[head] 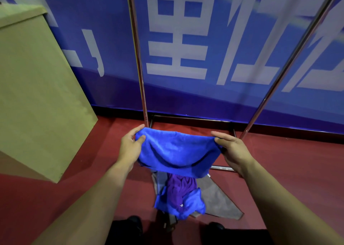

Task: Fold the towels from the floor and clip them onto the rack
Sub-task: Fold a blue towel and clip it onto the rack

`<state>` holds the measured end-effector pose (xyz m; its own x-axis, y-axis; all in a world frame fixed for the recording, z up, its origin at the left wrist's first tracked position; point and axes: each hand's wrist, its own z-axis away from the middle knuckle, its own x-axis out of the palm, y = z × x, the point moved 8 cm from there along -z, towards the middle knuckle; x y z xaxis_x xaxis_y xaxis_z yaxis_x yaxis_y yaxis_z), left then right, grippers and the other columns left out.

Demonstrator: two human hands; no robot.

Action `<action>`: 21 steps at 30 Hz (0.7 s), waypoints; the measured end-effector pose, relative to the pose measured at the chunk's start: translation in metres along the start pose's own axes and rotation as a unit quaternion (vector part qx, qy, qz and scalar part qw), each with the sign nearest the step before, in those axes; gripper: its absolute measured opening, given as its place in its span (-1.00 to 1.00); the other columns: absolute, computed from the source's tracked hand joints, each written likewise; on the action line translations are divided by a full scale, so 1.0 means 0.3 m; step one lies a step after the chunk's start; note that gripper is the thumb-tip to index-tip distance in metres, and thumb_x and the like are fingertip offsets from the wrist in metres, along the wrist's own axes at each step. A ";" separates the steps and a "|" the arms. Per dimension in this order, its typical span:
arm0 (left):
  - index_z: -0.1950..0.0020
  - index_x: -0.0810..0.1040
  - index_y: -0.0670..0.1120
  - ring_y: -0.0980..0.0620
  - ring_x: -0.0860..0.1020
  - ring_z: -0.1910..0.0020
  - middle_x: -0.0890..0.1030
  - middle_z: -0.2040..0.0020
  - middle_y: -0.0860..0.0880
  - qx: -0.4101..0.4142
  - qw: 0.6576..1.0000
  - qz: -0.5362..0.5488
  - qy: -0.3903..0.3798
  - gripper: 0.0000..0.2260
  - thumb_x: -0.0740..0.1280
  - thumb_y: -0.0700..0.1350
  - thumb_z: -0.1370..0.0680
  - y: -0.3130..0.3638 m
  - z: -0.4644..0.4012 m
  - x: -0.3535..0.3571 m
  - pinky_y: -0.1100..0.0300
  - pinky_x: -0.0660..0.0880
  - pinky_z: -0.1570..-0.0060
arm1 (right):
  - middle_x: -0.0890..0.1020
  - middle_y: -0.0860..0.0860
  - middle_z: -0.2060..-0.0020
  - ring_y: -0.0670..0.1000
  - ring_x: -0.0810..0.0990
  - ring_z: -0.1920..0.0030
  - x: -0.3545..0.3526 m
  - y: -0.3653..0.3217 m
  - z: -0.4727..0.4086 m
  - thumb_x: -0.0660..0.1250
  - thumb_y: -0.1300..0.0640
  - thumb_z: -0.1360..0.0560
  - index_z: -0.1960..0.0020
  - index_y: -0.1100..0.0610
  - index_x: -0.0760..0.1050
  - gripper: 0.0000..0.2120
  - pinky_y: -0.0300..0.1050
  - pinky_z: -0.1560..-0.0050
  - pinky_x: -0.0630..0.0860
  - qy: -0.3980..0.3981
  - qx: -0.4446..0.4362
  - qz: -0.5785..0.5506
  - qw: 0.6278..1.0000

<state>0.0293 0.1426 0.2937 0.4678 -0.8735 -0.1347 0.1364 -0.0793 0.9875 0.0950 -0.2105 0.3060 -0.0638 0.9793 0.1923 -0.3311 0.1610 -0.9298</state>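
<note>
A blue towel [176,151] hangs folded between my two hands in front of me, sagging in the middle. My left hand [131,145] pinches its left corner between thumb and fingers. My right hand [231,148] grips its right corner. Below it on the red floor lies a pile of towels [182,194]: a purple one, a blue one and a grey one underneath. The metal rack [138,58] stands just beyond, with its two upright poles rising left and right and its base frame on the floor. No clips are in sight.
A large cardboard box [37,88] stands at the left, close to my left arm. A blue banner wall [204,49] with white characters closes off the space behind the rack. My dark shoes [134,224] are at the bottom edge.
</note>
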 end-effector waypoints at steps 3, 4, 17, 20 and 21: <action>-0.32 0.58 0.01 0.12 0.61 -0.08 0.66 -0.14 0.07 0.011 1.000 -0.013 0.005 -0.60 0.34 -0.35 -0.56 0.005 -0.002 -0.008 0.23 0.50 -0.19 | 0.72 0.03 0.11 -0.06 0.60 0.13 -0.032 -0.022 -0.001 0.38 0.41 -0.47 -0.02 0.11 0.68 -0.74 -0.38 0.15 0.52 0.047 -0.064 0.123 0.989; -0.32 0.58 0.00 0.12 0.61 -0.07 0.66 -0.12 0.08 0.012 1.000 -0.013 0.010 -0.60 0.34 -0.35 -0.56 0.006 -0.004 -0.012 0.22 0.50 -0.18 | 0.72 0.02 0.10 -0.07 0.62 0.12 -0.045 -0.027 0.001 0.40 0.40 -0.46 0.01 0.07 0.68 -0.73 -0.42 0.13 0.52 0.063 -0.079 0.153 0.983; -0.33 0.55 -0.18 -0.02 0.61 -0.14 0.64 -0.18 -0.13 0.006 1.000 -0.006 0.005 -0.64 0.37 -0.38 -0.55 0.014 -0.020 -0.024 0.11 0.49 -0.27 | 0.67 -0.01 0.13 -0.08 0.60 0.13 -0.095 -0.009 -0.013 0.49 0.28 -0.44 -0.10 0.16 0.67 -0.76 -0.28 0.05 0.55 0.064 -0.086 0.269 0.957; -0.25 0.59 -0.14 -0.03 0.63 0.00 0.68 -0.05 -0.18 0.006 0.999 -0.052 -0.009 -0.69 0.41 -0.35 -0.53 0.007 -0.022 -0.027 0.05 0.54 -0.17 | 0.56 0.04 0.30 0.01 0.46 0.29 -0.118 0.013 -0.026 0.43 0.32 -0.47 -0.11 0.10 0.65 -0.74 -0.09 0.20 0.48 0.068 -0.054 0.249 0.965; -0.20 0.61 -0.11 -0.02 0.63 0.05 0.68 0.00 -0.16 0.005 0.998 -0.066 -0.010 -0.71 0.42 -0.33 -0.52 0.004 -0.021 -0.029 0.05 0.55 -0.14 | 0.53 0.10 0.31 0.06 0.43 0.28 -0.122 0.026 -0.030 0.38 0.36 -0.48 -0.12 0.09 0.64 -0.71 -0.03 0.19 0.45 0.064 -0.037 0.235 0.969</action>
<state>0.0309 0.1530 0.2955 0.4294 -0.8643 -0.2620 0.1866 -0.1990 0.9621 0.1032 -0.2440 0.2887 -0.0734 0.9529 -0.2942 -0.2252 -0.3032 -0.9259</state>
